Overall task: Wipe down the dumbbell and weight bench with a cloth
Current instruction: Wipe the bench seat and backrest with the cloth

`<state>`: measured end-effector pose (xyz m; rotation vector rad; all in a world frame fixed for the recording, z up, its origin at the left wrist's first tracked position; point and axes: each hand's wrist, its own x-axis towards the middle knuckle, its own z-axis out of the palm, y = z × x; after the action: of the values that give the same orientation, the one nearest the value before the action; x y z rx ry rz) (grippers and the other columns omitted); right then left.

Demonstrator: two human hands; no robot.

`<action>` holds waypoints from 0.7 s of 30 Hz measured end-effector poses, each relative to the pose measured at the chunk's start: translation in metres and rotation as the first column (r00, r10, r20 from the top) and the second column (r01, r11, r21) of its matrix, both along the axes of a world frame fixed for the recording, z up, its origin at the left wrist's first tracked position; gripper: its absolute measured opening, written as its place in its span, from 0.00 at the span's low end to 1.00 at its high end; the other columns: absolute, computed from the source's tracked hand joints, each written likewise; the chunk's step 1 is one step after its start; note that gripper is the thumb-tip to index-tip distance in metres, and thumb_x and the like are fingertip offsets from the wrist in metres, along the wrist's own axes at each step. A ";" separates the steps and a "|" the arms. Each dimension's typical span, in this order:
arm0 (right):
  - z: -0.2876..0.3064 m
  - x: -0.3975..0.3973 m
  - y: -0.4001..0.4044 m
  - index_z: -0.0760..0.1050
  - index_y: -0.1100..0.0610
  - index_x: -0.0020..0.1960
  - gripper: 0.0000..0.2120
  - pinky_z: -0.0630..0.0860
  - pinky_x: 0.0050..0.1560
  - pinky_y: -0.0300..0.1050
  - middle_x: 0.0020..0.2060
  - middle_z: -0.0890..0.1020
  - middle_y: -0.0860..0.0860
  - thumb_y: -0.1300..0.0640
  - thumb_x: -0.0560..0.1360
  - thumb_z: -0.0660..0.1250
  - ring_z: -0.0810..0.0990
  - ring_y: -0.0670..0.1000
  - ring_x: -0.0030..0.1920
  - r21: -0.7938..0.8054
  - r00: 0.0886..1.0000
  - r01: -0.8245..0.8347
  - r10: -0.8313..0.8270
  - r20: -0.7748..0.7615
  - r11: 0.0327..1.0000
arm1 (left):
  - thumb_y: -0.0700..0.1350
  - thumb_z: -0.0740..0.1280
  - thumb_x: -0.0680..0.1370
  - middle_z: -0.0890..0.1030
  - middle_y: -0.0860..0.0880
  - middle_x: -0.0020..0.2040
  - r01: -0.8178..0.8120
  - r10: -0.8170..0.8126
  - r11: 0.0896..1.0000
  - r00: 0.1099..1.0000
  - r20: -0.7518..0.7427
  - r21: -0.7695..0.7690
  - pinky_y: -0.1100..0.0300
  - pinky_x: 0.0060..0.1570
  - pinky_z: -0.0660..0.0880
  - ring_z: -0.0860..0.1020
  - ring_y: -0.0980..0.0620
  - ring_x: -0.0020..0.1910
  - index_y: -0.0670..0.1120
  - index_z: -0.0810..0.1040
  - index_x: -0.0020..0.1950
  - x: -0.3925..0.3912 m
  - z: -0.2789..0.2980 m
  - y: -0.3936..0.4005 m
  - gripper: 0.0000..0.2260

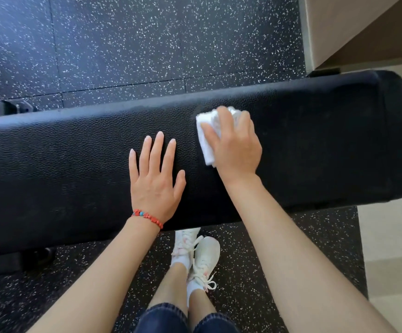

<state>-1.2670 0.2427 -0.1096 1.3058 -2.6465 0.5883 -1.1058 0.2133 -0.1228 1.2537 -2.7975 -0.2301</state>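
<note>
Right hand: the right hand [234, 145] is pressing a folded white cloth [207, 140] down onto the weight bench [75, 164], fingers curling over the wad so that only its left edge and far corner are peeking out.
Left hand: the left hand [156, 174] is lying flat with fingers spread wide, holding nothing, just beside the cloth hand on its thumb side; a red bracelet [147, 217] is circling that wrist.
Bench: the black pad is running crosswise under both palms and reaching well past each hand; its rounded end is lying out beyond the right hand.
Cloth handling: it is looking soft, light and limp, so I would judge it needs a palm on top and fingers over the far edge to keep from bunching.
Bench handling: the pebbled padding is probably firm yet yielding and grippy, taking steady pressure well.
Dumbbell: I am not seeing one anywhere near the hands.
Floor: speckled rubber floor [123, 44] is lying beyond the fingertips; white sneakers [202, 258] are standing below the wrists.
</note>
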 end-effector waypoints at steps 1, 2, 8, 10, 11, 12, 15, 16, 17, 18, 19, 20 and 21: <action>0.001 -0.005 -0.013 0.81 0.59 0.45 0.17 0.73 0.22 0.44 0.34 0.78 0.59 0.46 0.72 0.64 0.77 0.57 0.31 0.000 1.000 0.017 -0.017 0.007 1.000 | 0.50 0.56 0.77 0.66 0.39 0.72 0.001 -0.001 1.000 1.000 0.002 -0.004 0.39 0.69 0.54 0.61 0.39 0.71 0.42 0.66 0.71 0.000 0.000 0.000 0.24; 0.002 -0.007 -0.020 0.81 0.59 0.45 0.16 0.73 0.22 0.44 0.34 0.78 0.59 0.46 0.72 0.64 0.77 0.56 0.31 0.010 0.999 0.030 -0.030 0.017 1.000 | 0.50 0.56 0.77 0.66 0.39 0.72 0.002 -0.001 1.000 1.000 0.005 -0.004 0.39 0.69 0.54 0.62 0.39 0.71 0.41 0.66 0.71 -0.001 0.000 0.000 0.24; 0.001 -0.016 -0.001 0.81 0.58 0.46 0.17 0.72 0.23 0.44 0.32 0.76 0.57 0.45 0.74 0.63 0.76 0.54 0.29 0.036 0.997 -0.060 0.062 -0.043 0.998 | 0.49 0.57 0.76 0.67 0.37 0.70 -0.006 0.007 1.000 0.999 -0.031 0.012 0.38 0.69 0.54 0.63 0.37 0.70 0.40 0.68 0.69 -0.012 0.007 0.000 0.24; 0.002 -0.035 0.003 0.81 0.59 0.46 0.16 0.72 0.23 0.44 0.32 0.77 0.58 0.46 0.74 0.64 0.76 0.55 0.30 0.068 0.997 -0.052 0.056 -0.053 0.996 | 0.49 0.57 0.76 0.66 0.38 0.71 0.036 -0.036 0.999 0.998 -0.049 0.015 0.39 0.69 0.53 0.61 0.38 0.71 0.40 0.67 0.70 -0.026 0.008 -0.005 0.24; 0.004 -0.046 0.005 0.81 0.60 0.47 0.16 0.72 0.23 0.44 0.34 0.77 0.60 0.47 0.73 0.65 0.77 0.57 0.31 0.072 0.999 -0.014 0.016 -0.029 0.997 | 0.49 0.57 0.77 0.66 0.38 0.71 0.053 -0.052 0.998 0.997 -0.050 0.024 0.40 0.69 0.52 0.61 0.39 0.71 0.40 0.67 0.70 -0.034 0.008 -0.008 0.24; 0.005 -0.058 0.007 0.80 0.61 0.50 0.17 0.71 0.24 0.44 0.36 0.77 0.61 0.48 0.73 0.65 0.77 0.59 0.34 0.077 0.999 0.038 -0.039 0.012 0.996 | 0.50 0.57 0.77 0.66 0.38 0.71 0.063 -0.061 0.997 0.997 -0.047 0.037 0.40 0.69 0.52 0.61 0.39 0.71 0.40 0.67 0.70 -0.043 0.008 -0.011 0.24; 0.007 -0.074 0.010 0.77 0.60 0.56 0.20 0.68 0.31 0.45 0.43 0.76 0.63 0.45 0.75 0.61 0.76 0.61 0.42 0.116 0.975 0.189 -0.201 0.097 0.975 | 0.51 0.56 0.77 0.64 0.39 0.72 0.081 -0.081 0.994 0.997 -0.007 0.068 0.40 0.69 0.51 0.60 0.39 0.72 0.41 0.66 0.71 -0.060 0.006 -0.018 0.25; 0.006 -0.071 0.009 0.77 0.59 0.56 0.19 0.69 0.31 0.45 0.43 0.76 0.63 0.45 0.75 0.62 0.76 0.61 0.42 0.112 0.967 0.218 -0.230 0.108 0.969 | 0.51 0.55 0.77 0.64 0.39 0.73 0.079 -0.080 0.994 0.997 0.008 0.072 0.40 0.70 0.51 0.60 0.39 0.72 0.41 0.65 0.72 -0.061 0.005 -0.019 0.25; 0.006 -0.066 0.008 0.77 0.60 0.55 0.18 0.71 0.29 0.46 0.42 0.76 0.63 0.46 0.74 0.64 0.77 0.61 0.40 0.095 0.960 0.239 -0.250 0.125 0.966 | 0.51 0.55 0.77 0.64 0.40 0.73 0.077 -0.078 0.995 0.997 0.014 0.069 0.40 0.70 0.51 0.60 0.39 0.72 0.42 0.65 0.72 -0.061 0.004 -0.019 0.25; 0.007 -0.058 0.007 0.78 0.60 0.54 0.17 0.72 0.28 0.46 0.41 0.76 0.63 0.47 0.73 0.66 0.77 0.60 0.39 0.080 0.956 0.243 -0.253 0.147 0.967 | 0.51 0.56 0.77 0.64 0.40 0.73 0.078 -0.079 0.995 0.997 0.012 0.064 0.40 0.70 0.51 0.61 0.39 0.72 0.42 0.65 0.72 -0.060 0.004 -0.019 0.25; 0.007 -0.051 0.007 0.79 0.60 0.53 0.17 0.73 0.26 0.46 0.39 0.77 0.62 0.48 0.73 0.67 0.78 0.60 0.37 0.067 0.962 0.219 -0.227 0.150 0.973 | 0.51 0.56 0.77 0.64 0.40 0.73 0.082 -0.083 0.995 0.997 0.009 0.059 0.40 0.70 0.52 0.61 0.39 0.72 0.42 0.65 0.72 -0.060 0.004 -0.019 0.25; 0.007 -0.044 0.009 0.79 0.61 0.51 0.17 0.72 0.25 0.45 0.37 0.77 0.61 0.47 0.72 0.66 0.78 0.59 0.34 0.059 0.977 0.167 -0.174 0.126 0.984 | 0.51 0.56 0.77 0.65 0.40 0.72 0.084 -0.085 0.995 0.996 0.006 0.055 0.40 0.69 0.53 0.61 0.39 0.72 0.41 0.66 0.72 -0.060 0.004 -0.019 0.25; 0.007 -0.042 0.012 0.80 0.60 0.49 0.17 0.72 0.24 0.45 0.35 0.77 0.60 0.47 0.72 0.66 0.78 0.58 0.32 0.058 0.991 0.094 -0.099 0.085 0.994 | 0.51 0.56 0.77 0.65 0.39 0.72 0.084 -0.084 0.995 0.996 0.005 0.053 0.40 0.69 0.53 0.61 0.39 0.71 0.41 0.66 0.71 -0.060 0.004 -0.019 0.25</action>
<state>-1.3090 0.2547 -0.1028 1.1831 -2.7973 0.5772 -1.1661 0.1946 -0.1192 1.1502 -2.8714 -0.3077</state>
